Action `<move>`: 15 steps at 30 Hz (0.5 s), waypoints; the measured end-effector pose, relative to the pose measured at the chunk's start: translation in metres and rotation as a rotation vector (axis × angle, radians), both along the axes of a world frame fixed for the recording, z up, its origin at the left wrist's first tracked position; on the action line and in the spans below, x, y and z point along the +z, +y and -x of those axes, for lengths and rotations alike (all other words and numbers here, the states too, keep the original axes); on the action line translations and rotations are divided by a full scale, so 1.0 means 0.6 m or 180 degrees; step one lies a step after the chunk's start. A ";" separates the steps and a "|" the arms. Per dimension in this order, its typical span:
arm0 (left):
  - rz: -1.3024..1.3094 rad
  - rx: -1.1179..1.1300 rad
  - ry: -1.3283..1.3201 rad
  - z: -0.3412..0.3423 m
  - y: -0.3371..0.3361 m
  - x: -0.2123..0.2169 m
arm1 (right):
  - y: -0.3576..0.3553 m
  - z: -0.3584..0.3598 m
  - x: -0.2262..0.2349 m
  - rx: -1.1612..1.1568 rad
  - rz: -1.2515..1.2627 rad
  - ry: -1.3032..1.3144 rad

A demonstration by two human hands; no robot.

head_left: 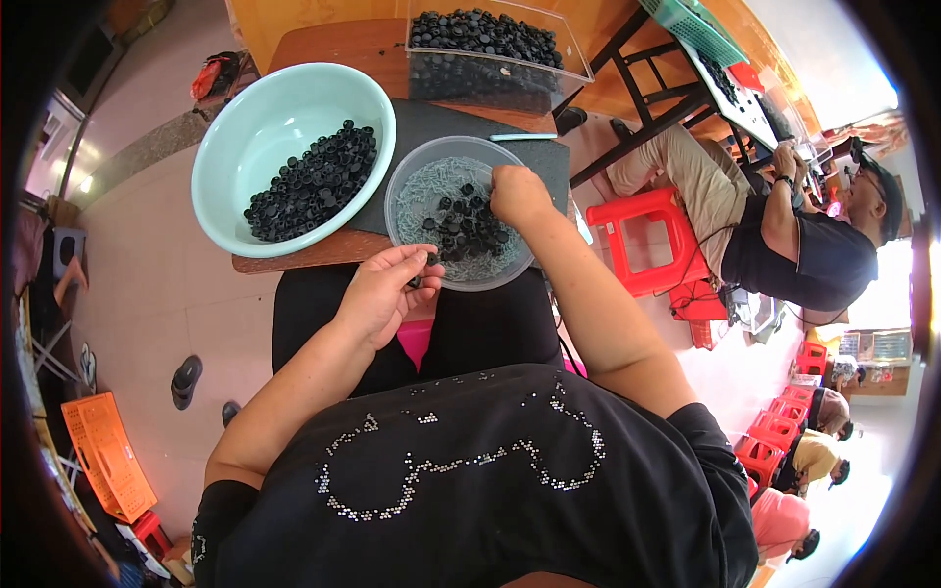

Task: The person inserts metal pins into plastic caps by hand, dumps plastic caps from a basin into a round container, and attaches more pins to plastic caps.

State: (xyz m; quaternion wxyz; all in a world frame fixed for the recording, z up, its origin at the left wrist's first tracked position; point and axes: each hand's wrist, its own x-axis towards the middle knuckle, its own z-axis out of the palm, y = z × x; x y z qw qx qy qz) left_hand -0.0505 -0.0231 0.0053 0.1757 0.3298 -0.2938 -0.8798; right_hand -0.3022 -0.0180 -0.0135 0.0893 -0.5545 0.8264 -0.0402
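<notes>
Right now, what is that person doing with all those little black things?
A seated person works at a small table. The left hand pinches one small black cap at the edge of a clear round bowl holding caps and screws. The right hand reaches into that bowl. A mint basin beside it holds more black caps.

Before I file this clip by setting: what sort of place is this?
Probably a small hand-assembly workshop: a pale green plastic basin of small black caps, a clear plastic bin of more, and co-workers on red plastic stools.
</notes>
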 end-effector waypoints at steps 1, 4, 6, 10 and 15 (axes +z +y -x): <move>-0.0021 0.0003 -0.0003 0.000 0.000 0.000 | -0.001 -0.002 0.002 -0.0083 -0.0058 0.0017; -0.0114 0.0034 0.0016 -0.003 -0.002 -0.005 | 0.001 -0.001 0.002 -0.0132 0.0037 -0.0052; -0.0187 0.0061 0.0036 -0.005 -0.004 -0.008 | 0.008 0.007 -0.011 -0.0066 0.0597 -0.0246; -0.0356 0.0065 0.0247 -0.006 -0.009 -0.005 | 0.023 0.013 -0.007 -0.0018 0.1688 -0.1157; -0.0429 0.0063 0.0361 -0.002 -0.012 -0.005 | 0.061 -0.043 0.024 -0.0708 0.1353 -0.2765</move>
